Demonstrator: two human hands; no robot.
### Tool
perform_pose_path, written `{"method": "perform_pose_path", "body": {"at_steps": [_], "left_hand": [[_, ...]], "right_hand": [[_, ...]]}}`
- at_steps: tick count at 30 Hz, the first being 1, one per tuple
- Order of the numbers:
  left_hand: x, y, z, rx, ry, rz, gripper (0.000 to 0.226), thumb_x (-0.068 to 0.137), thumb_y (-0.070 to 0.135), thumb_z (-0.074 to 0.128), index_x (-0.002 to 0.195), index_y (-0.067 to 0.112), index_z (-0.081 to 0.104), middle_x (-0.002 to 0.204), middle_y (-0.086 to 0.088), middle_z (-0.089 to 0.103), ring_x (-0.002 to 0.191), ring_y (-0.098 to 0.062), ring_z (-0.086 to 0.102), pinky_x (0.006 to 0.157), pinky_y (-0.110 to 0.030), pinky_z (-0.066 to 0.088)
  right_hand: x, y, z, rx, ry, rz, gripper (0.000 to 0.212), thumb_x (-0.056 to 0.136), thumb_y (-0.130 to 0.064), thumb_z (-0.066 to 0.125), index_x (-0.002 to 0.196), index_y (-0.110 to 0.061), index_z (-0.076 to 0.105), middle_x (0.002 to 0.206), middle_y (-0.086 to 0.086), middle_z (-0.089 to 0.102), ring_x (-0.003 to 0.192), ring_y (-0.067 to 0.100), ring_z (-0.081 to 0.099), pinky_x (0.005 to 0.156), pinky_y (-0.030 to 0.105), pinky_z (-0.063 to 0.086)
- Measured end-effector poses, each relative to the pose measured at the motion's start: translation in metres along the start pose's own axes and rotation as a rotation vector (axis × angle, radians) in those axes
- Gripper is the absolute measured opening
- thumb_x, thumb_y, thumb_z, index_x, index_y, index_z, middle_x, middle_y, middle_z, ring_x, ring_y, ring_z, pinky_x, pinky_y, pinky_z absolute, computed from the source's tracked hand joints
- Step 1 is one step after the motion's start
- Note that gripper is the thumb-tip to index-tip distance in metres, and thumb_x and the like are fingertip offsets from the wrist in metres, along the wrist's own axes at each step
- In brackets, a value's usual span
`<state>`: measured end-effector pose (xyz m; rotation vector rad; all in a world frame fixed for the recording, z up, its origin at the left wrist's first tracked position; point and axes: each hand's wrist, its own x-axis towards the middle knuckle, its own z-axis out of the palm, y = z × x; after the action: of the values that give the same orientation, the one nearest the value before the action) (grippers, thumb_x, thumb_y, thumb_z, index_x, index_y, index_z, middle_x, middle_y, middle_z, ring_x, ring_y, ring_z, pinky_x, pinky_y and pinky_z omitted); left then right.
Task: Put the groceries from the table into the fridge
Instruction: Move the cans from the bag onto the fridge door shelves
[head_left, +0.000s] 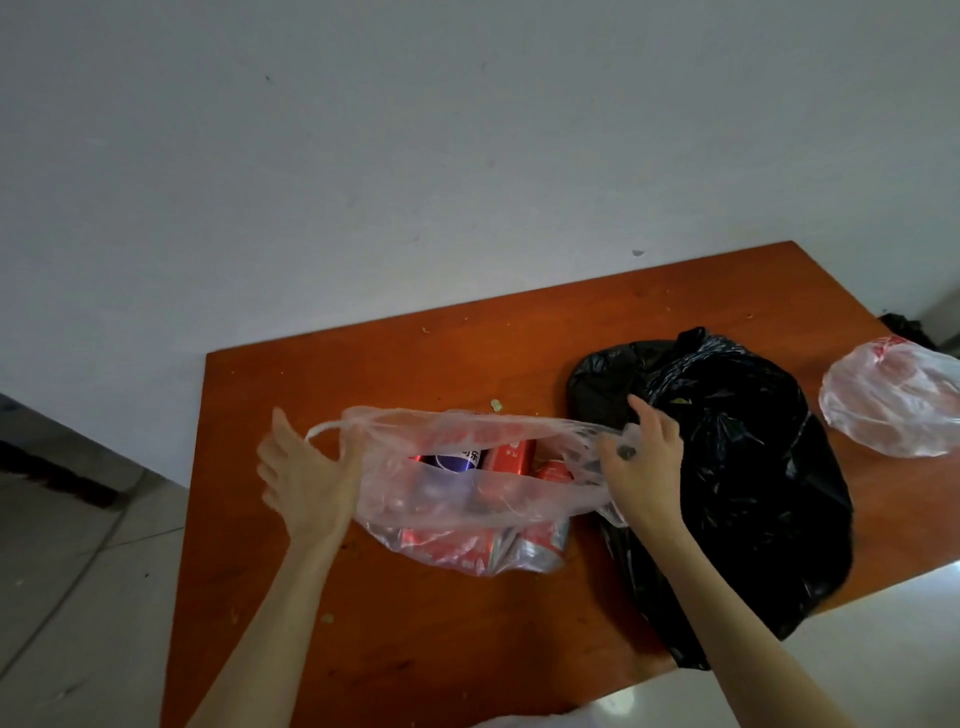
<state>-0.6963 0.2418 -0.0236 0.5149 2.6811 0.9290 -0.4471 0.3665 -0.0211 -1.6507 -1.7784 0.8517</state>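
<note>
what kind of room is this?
Probably a plain home or rented room, not a shop: bare white wall, tiled floor, and a wooden table holding plastic bags, one clear bag full of drink cans.

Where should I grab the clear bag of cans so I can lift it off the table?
Take the clear bag by its two handle loops, from above. The left hand and right hand already hold them at either end, and the cans sit low, so they should hang below.
</note>
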Motion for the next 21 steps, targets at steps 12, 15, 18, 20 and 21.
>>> {"method": "perform_pose_path", "body": {"at_steps": [12,15,18,20,21], "left_hand": [[-0.002,0.028,0.036,0.685,-0.404,1.200,0.024,0.075,0.010,0.074,0.098,0.019,0.072,0.109,0.000,0.068,0.112,-0.024,0.057,0.098,-0.044,0.039],[0.012,0.027,0.021,1.005,-0.532,1.105,0.076,0.077,0.044,0.067,0.143,0.025,0.033,0.155,-0.003,0.017,0.142,-0.031,0.011,0.110,-0.060,0.009],[0.020,0.034,0.008,1.183,-0.654,0.927,0.105,0.076,0.056,0.064,0.149,0.025,-0.004,0.157,-0.006,-0.012,0.143,-0.032,-0.012,0.112,-0.057,-0.005],[0.023,0.037,0.005,1.173,-0.715,0.875,0.109,0.074,0.057,0.065,0.148,0.026,-0.009,0.157,-0.007,-0.014,0.142,-0.031,-0.016,0.111,-0.056,-0.008],[0.024,0.037,0.007,1.150,-0.729,0.862,0.108,0.074,0.057,0.065,0.149,0.026,-0.006,0.157,-0.006,-0.012,0.143,-0.030,-0.014,0.111,-0.056,-0.007]], "right_hand": [[0.021,-0.006,0.022,-0.850,-0.437,-0.601,0.042,0.091,-0.024,0.053,0.131,-0.020,0.045,0.129,0.003,0.052,0.118,0.025,0.052,0.090,0.034,0.045],[0.029,-0.003,0.014,-1.050,-0.562,-0.533,0.087,0.078,-0.039,0.068,0.145,-0.026,0.014,0.147,0.008,0.025,0.130,0.032,0.036,0.103,0.042,0.038],[0.034,0.001,0.010,-1.173,-0.700,-0.540,0.102,0.079,-0.047,0.064,0.147,-0.031,-0.011,0.155,0.013,-0.003,0.140,0.039,0.015,0.112,0.048,0.025],[0.038,0.000,0.008,-1.239,-0.787,-0.516,0.104,0.081,-0.051,0.060,0.145,-0.033,-0.020,0.156,0.013,-0.011,0.142,0.039,0.007,0.115,0.050,0.017],[0.038,-0.003,0.008,-1.259,-0.817,-0.498,0.105,0.081,-0.051,0.060,0.145,-0.034,-0.021,0.156,0.012,-0.011,0.142,0.039,0.008,0.114,0.051,0.017]]}}
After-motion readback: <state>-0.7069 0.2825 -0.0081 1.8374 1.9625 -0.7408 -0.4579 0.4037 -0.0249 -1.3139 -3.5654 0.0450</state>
